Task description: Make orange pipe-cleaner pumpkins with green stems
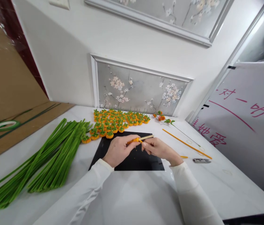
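Observation:
Over a black mat (132, 161), my left hand (119, 149) is closed on an orange pipe cleaner (135, 140), which appears wound around a thin pale stick (148, 137). The stick's far end points right, past my fingers. My right hand (159, 149) pinches the loose end of the same orange pipe cleaner, close beside the left fingertips. Part of the winding is hidden by the left fingers. Just beyond the mat stand several small orange pumpkin-like pieces (109, 134) with green tops, made of pipe cleaner.
A large bundle of green pipe cleaners (52, 156) lies left. Green tape (7, 125) rests on cardboard. To the right are a straight orange pipe cleaner (185, 143), thread snips (201, 161) and a wire stem with orange flowers (161, 117). A white board (244, 125) borders the table's right side.

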{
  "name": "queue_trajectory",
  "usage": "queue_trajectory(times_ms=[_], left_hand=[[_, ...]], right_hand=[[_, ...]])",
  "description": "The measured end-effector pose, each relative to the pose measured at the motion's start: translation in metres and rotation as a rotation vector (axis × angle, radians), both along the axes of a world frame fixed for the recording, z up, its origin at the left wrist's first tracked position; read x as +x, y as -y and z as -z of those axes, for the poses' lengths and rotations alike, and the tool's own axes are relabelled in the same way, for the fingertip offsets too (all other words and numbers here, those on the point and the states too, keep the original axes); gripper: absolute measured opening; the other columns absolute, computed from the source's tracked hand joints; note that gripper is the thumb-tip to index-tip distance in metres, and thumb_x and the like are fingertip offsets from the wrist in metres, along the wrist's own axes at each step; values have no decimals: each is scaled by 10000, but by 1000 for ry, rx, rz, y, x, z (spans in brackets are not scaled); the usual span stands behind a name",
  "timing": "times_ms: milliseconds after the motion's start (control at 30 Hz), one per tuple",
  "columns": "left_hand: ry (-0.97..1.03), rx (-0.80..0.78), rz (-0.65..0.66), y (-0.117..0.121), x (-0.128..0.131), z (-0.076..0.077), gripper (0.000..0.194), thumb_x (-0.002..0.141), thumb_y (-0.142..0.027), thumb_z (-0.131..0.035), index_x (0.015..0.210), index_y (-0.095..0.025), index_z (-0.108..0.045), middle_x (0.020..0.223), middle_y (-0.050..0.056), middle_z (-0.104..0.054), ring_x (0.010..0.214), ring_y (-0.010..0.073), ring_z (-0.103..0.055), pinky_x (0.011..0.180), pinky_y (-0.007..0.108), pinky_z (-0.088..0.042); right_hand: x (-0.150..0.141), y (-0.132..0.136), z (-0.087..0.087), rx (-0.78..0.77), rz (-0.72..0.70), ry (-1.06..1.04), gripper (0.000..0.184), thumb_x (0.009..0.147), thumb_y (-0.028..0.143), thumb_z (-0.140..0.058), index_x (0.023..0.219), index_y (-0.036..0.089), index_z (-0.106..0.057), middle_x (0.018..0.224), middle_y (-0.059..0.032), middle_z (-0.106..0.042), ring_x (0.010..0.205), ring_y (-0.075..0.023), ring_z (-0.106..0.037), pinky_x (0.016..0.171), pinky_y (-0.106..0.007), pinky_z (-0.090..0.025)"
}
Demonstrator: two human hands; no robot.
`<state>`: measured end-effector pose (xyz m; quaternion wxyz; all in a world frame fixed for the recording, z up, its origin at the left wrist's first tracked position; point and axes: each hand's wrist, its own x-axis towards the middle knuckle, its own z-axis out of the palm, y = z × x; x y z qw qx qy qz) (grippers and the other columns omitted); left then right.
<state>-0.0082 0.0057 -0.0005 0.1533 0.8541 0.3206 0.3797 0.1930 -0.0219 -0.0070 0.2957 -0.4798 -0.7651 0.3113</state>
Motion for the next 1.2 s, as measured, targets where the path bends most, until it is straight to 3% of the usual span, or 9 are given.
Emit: queue_trajectory(times_ms=[133,267,433,700,833,967,1100,1200], left_hand=[[69,-51,-52,-9,-2,5,293,893,-327,-490,1088,-191,-661,785,4,-713,629,122,-605,583,192,-423],[28,-24,-69,-12,-3,8,304,897,-265,-495,1161,-197,-627,889,24,-718,779,146,-649,693,213,-454],[-169,105,-176,-11,-5,6,315,916,-231,-463,1197,-228,-605,866,14,-697,780,153,-647,671,226,-436],[-293,194,-191,-8,-4,8,284,922,-253,-464,1166,-248,-609,823,-6,-685,742,145,-655,594,223,-402],[-352,238,-172,-8,-4,11,249,913,-256,-476,1112,-256,-626,848,-7,-694,763,161,-657,591,242,-390],[-366,263,-127,-6,-4,9,225,910,-250,-471,1061,-262,-637,825,-13,-691,765,157,-649,588,242,-378],[-376,290,-55,-2,-2,7,218,911,-245,-459,1004,-239,-656,775,-5,-679,724,148,-632,571,241,-366],[-362,303,-2,-1,-1,8,214,907,-249,-461,965,-230,-666,765,1,-682,715,150,-629,585,240,-371]], right_hand=[[-10,7,-6,95,4,103,243,912,281,-431,807,174,-622,623,27,-568,563,-91,-483,563,-200,-360],[-13,11,-9,115,8,157,250,916,205,-405,870,177,-649,607,31,-578,557,-89,-506,588,-197,-373],[-13,17,-15,129,-13,173,268,915,204,-404,875,184,-669,556,44,-512,498,-80,-435,526,-191,-329],[-18,21,-20,247,47,198,270,903,235,-441,753,170,-657,514,49,-444,467,-79,-337,487,-196,-281],[-19,17,-15,379,109,203,264,908,223,-433,735,184,-628,595,21,-552,514,-98,-439,527,-205,-322],[-17,11,-10,473,267,163,193,899,253,-466,807,199,-626,671,6,-619,557,-117,-504,557,-215,-352],[-12,6,-8,504,344,95,178,866,307,-533,785,205,-655,723,-14,-655,615,-134,-545,598,-229,-386],[-6,2,-7,439,364,47,206,835,356,-573,747,198,-672,713,-22,-653,625,-139,-540,598,-238,-395]])
